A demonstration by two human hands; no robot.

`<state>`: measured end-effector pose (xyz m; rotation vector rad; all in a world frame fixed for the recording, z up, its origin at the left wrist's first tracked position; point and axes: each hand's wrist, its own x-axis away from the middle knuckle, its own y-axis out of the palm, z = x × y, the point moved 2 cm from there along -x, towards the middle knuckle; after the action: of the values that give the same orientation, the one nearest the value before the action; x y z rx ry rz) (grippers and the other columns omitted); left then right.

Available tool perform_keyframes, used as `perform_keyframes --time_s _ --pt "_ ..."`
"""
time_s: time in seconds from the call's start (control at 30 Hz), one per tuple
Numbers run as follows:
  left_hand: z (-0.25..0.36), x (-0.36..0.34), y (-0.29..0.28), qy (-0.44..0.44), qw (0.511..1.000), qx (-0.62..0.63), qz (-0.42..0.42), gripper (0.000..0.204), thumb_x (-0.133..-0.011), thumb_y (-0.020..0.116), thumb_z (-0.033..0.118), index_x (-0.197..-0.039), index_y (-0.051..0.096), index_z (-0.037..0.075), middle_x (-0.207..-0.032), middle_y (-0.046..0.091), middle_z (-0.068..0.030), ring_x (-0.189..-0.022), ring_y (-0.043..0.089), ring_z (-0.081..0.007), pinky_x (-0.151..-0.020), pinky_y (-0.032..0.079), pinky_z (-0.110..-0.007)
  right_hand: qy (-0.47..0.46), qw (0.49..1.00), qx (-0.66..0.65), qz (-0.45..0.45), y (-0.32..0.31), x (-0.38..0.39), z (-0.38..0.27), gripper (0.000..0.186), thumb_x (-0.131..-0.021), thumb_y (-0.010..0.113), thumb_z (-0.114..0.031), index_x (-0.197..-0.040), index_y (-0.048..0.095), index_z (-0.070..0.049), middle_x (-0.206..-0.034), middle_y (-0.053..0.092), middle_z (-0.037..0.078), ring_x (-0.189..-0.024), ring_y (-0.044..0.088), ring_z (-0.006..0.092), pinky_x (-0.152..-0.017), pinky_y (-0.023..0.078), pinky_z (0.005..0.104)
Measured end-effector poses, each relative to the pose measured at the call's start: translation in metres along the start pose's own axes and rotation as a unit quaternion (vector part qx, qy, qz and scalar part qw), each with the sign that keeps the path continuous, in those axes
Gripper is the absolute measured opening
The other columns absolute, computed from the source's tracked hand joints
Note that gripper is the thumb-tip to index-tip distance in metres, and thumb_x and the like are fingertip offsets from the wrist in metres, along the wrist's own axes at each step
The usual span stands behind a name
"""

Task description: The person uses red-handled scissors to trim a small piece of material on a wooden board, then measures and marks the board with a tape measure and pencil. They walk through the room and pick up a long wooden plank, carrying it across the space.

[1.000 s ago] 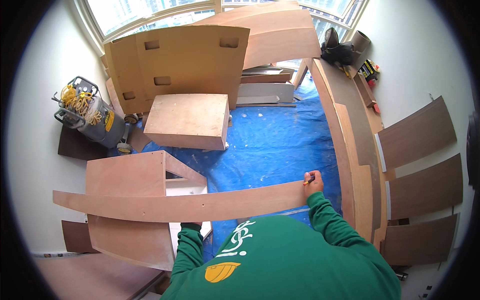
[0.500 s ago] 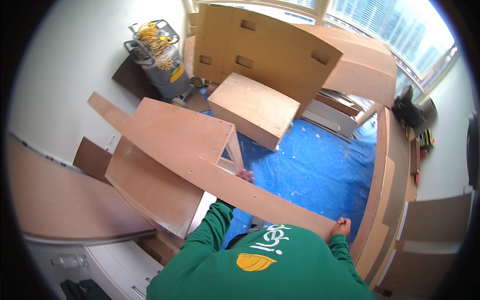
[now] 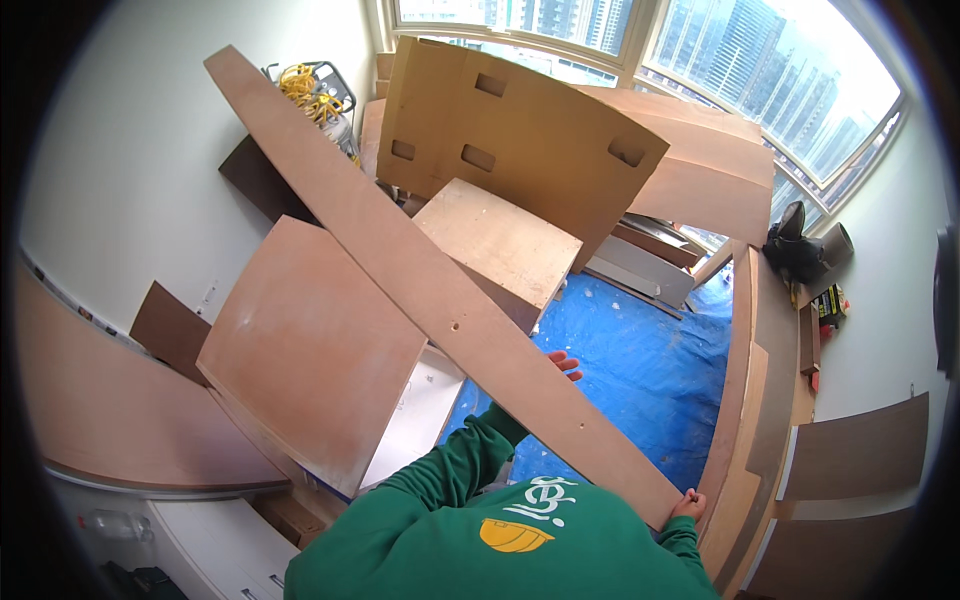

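A long, narrow wooden board (image 3: 400, 265) slants across the view from the far left to my right side. Two small holes show in its face. My left hand (image 3: 566, 366) is under the board near its middle, fingers stretched out past the far edge; the palm is hidden. At the near right end, my right hand (image 3: 689, 505) is closed round the board's corner. Below the board at left stands a cabinet box (image 3: 310, 310) with a brown wood top and a white inside. Beyond it, a pale wooden box (image 3: 500, 235) is partly covered by the board.
A big brown panel with cut-out slots (image 3: 540, 130) leans at the back. Blue sheeting (image 3: 640, 370) covers the floor. Long wood pieces (image 3: 745, 400) run along the right. Behind the board's far end is a machine with a coiled yellow cord (image 3: 310, 95). White drawers (image 3: 215, 545) stand near left.
The board's far end has swung up and away, now in front of the corded machine. My left hand has shifted right with the board, while my right hand keeps its grip at the near end.
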<state>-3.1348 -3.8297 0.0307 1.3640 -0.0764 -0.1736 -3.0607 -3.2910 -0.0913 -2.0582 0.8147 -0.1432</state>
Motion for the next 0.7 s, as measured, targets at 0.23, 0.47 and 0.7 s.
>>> perform_keyframes --time_s 0.23,0.47,0.7 --pt "-0.044 -0.049 0.091 -0.019 0.995 0.023 -0.091 0.05 -0.101 0.046 0.038 -0.134 0.046 0.001 -0.126 0.057 -0.02 -0.116 0.058 -0.0371 -0.099 0.048 -0.052 0.13 0.99 -0.031 -0.04 -0.043 0.05 0.061 0.027 -0.089 0.06 -0.02 -0.094 0.063 0.006 -0.088 0.067 0.019 -0.081 0.063 0.032 -0.076 0.049 0.0434" --pt "-0.136 -0.079 0.188 0.001 0.918 -0.339 -0.208 0.049 -0.103 0.042 0.039 -0.137 0.044 0.003 -0.124 0.059 -0.0186 -0.11 0.062 -0.0307 -0.096 0.051 -0.046 0.374 0.913 -0.11 -0.125 -0.028 0.079 0.163 0.032 -0.084 0.059 -0.017 -0.1 0.063 0.01 -0.1 0.068 0.021 -0.084 0.064 0.0335 -0.076 0.05 0.0428" --pt "-0.216 -0.047 0.271 -0.127 0.978 -0.077 -0.148 0.051 -0.1 0.052 0.041 -0.134 0.048 0.002 -0.129 0.058 -0.0125 -0.119 0.055 -0.0268 -0.101 0.044 -0.04 0.495 0.811 -0.312 0.005 -0.069 0.151 0.249 0.04 -0.08 0.062 -0.013 -0.114 0.058 0.009 -0.102 0.066 0.016 -0.084 0.062 0.0274 -0.075 0.049 0.0402"
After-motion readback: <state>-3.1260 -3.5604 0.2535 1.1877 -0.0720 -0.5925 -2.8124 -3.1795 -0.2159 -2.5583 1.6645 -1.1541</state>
